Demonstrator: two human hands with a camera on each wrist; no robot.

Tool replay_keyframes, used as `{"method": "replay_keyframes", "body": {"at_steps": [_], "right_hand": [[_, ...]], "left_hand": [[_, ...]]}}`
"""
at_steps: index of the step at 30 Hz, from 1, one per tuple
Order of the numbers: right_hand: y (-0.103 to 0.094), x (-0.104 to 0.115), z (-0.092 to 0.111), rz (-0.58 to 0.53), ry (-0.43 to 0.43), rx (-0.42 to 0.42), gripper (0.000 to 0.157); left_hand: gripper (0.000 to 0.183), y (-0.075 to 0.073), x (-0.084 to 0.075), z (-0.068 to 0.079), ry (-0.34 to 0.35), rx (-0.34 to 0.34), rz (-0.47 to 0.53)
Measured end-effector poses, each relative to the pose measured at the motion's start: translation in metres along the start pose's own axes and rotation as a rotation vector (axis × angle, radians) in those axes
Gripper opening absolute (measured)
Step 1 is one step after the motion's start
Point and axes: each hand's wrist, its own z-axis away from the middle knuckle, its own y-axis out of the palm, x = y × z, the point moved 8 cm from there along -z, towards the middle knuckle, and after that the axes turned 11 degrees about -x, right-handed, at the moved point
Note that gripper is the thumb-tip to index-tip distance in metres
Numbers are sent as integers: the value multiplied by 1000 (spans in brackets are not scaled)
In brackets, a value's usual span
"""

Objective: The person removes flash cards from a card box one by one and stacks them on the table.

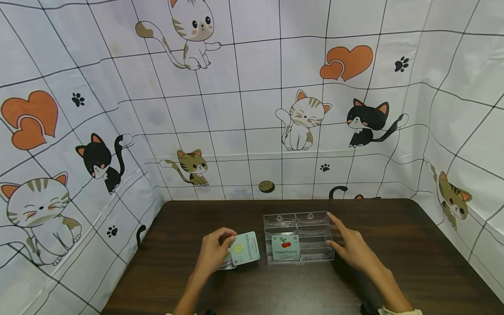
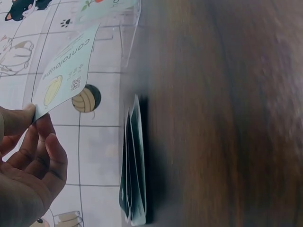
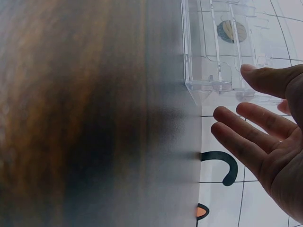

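My left hand pinches a pale green cantaloupe card by its corner between thumb and fingers. In the left wrist view the cantaloupe card is raised above a small stack of cards on the table. A clear plastic holder with several tiers in two columns stands to the right of it. One hawthorn card sits in the holder's front left slot. At the holder's right side is my right hand, fingers and thumb extended; its thumb reaches the holder's edge in the right wrist view.
A dark brown wooden table lies under everything. Behind and beside it hangs a white sheet with grid lines and printed cats, hearts and paw marks.
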Motion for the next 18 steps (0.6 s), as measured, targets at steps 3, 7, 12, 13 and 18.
{"method": "replay_keyframes", "body": {"at_steps": [3, 7, 12, 13, 18], "right_hand": [[-1, 1, 0, -4, -2, -3, 89], [-1, 4, 0, -10, -4, -3, 88], [-1, 4, 1, -6, -2, -2, 89], [-1, 4, 1, -5, -1, -2, 89], [-1, 3, 2, -5, -1, 1, 89]], "left_hand": [[7, -4, 3, -1, -2, -7, -2], [6, -9, 6, -1, -12, -15, -6], [6, -16, 9, 0, -23, -20, -8], [6, -17, 10, 0, -25, -19, -6], [7, -22, 14, -1, -32, -24, -10]]}}
